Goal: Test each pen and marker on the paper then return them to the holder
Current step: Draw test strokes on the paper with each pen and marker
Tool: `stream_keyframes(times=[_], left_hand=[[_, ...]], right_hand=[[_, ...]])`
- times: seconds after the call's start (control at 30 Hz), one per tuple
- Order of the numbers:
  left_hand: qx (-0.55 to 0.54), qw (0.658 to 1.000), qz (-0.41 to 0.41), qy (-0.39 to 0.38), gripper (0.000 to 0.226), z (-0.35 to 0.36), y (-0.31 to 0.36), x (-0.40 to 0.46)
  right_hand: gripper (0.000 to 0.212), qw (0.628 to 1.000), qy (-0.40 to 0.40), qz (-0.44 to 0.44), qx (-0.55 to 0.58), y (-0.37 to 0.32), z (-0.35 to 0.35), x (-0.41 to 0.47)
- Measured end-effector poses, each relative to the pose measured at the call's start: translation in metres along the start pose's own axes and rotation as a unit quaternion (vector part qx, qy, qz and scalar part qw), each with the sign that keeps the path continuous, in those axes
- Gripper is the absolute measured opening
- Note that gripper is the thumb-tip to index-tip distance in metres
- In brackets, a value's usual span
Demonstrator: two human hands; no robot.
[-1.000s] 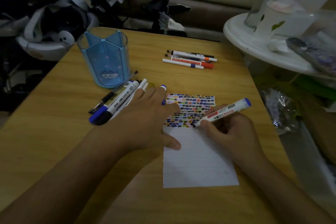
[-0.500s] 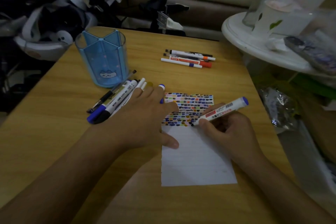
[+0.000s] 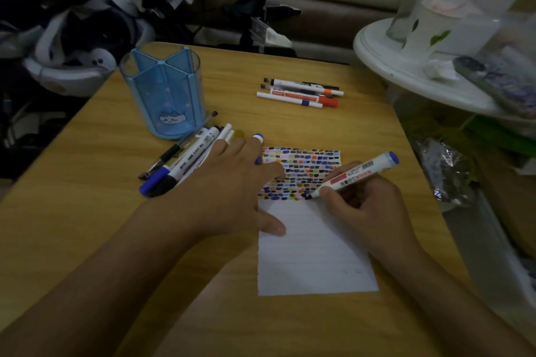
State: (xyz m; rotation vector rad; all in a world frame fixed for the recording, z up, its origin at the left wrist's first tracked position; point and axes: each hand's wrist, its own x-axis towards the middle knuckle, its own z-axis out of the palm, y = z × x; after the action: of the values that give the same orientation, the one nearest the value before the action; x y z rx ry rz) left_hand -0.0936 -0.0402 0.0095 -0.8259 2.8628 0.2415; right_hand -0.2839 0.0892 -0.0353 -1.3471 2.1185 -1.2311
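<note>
Right hand (image 3: pixel 365 206) grips marker (image 3: pixel 355 175), tip on paper (image 3: pixel 313 255); left hand (image 3: pixel 229 191) flat, pinning paper. Holder (image 3: pixel 165 93) empty; returns pending.

Dim room, muddy colour. Paper (image 3: pixel 313 252) is the brightest patch; forearms fall into shadow at the lower edge. Wide-angle bowing at the corners (white round table (image 3: pixel 406 81) looks soft, smeared).

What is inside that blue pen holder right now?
The blue pen holder shows only its dividers through the clear wall; no pens stand in it. Its floor is too dim to tell.
</note>
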Motion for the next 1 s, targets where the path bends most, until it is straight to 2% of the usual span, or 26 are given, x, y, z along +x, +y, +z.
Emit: stream_keyframes(times=[0.33,0.57,0.77,1.0], left_hand=[[0.011,1.0,0.002,0.003,0.087,-0.0001,0.0008,0.0005],[0.012,1.0,-0.001,0.003,0.088,0.0005,0.0003,0.0014],[0.011,1.0,0.001,0.012,0.087,0.002,-0.0005,0.0005],[0.008,1.0,0.001,0.009,0.087,0.001,0.0004,0.0002]], right_hand=[[0.015,1.0,-0.009,-0.001,0.011,0.0008,-0.0014,-0.0012],[0.021,1.0,-0.007,-0.004,0.021,-0.001,-0.0013,-0.0009],[0.012,1.0,-0.011,-0.001,0.011,-0.0013,-0.0008,-0.0008],[0.011,0.999,-0.024,-0.001,0.024,-0.0035,-0.0008,-0.002]])
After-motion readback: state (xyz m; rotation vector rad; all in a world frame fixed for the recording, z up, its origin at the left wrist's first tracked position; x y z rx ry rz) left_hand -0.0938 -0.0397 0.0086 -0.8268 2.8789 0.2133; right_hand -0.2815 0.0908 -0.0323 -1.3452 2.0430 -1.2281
